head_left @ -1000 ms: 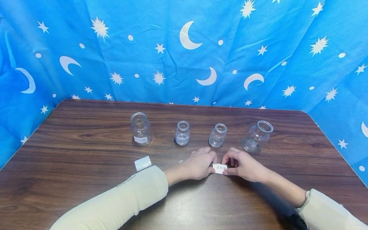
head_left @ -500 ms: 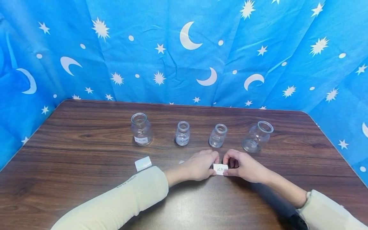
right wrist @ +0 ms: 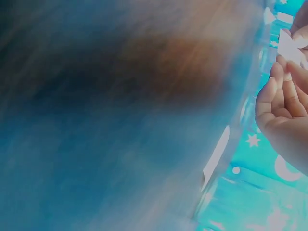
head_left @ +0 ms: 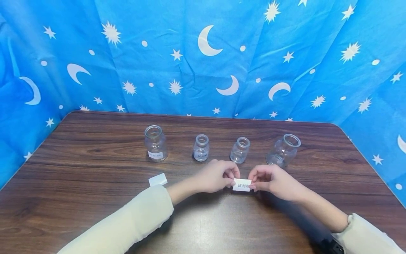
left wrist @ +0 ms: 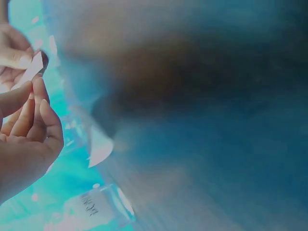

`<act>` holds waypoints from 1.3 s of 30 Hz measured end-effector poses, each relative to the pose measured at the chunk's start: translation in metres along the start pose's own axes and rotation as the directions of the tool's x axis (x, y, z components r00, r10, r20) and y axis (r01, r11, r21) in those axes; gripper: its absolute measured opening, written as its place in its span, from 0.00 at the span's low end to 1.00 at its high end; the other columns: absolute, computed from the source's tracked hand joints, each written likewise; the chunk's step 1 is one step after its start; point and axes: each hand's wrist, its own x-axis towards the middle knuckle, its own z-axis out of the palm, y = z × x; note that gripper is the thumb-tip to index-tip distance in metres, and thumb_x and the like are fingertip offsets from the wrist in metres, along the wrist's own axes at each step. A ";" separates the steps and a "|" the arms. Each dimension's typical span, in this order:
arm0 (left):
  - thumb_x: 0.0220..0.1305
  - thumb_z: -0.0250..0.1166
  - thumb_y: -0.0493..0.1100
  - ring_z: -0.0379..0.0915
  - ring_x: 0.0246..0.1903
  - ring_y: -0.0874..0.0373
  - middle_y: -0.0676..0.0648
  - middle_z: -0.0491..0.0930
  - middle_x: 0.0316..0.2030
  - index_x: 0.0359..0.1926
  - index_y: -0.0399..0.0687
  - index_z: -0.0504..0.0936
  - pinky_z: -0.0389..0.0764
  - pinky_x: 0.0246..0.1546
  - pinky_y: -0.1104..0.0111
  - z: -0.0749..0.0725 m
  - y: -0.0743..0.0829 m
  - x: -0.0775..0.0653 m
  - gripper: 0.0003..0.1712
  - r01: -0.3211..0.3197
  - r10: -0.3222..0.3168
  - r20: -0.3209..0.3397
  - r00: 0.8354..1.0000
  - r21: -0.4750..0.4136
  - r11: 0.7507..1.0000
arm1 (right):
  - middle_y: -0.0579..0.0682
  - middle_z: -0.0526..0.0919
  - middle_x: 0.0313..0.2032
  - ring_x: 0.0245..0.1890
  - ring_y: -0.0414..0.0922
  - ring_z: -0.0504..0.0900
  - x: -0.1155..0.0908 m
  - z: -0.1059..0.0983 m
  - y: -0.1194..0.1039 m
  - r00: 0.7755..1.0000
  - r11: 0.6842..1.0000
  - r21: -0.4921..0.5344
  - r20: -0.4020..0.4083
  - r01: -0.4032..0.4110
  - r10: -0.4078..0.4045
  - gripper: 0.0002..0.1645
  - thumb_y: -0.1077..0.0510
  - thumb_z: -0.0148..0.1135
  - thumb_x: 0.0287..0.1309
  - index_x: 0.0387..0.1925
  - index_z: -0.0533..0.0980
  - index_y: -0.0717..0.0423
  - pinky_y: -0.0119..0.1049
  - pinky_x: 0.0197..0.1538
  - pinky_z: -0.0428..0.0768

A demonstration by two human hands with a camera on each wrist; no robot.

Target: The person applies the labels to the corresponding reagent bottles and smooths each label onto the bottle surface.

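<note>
The left hand (head_left: 218, 177) and right hand (head_left: 279, 182) are pinching the lettered label (head_left: 241, 185) by opposite ends, presumably holding it flat while leaving most of its face uncovered.

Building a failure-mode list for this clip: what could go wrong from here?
1. The left hand and right hand pinch the white label at opposite ends; an uneven pull might crease or tear it.
2. The right hand sits just in front of the rightmost jar; reaching forward could bump it.
3. In the head view, the left sleeve overlaps the loose white piece; it might drag it.
</note>
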 end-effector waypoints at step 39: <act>0.61 0.57 0.35 0.75 0.24 0.62 0.50 0.81 0.24 0.28 0.43 0.80 0.72 0.26 0.75 -0.019 -0.005 -0.008 0.07 -0.025 0.025 -0.022 0.999 -0.044 0.999 | 0.59 0.79 0.25 0.25 0.43 0.79 -0.007 -0.006 -0.015 0.992 0.992 0.124 -0.121 -0.009 0.024 0.05 0.68 0.61 0.52 0.33 0.75 0.63 0.38 0.29 0.78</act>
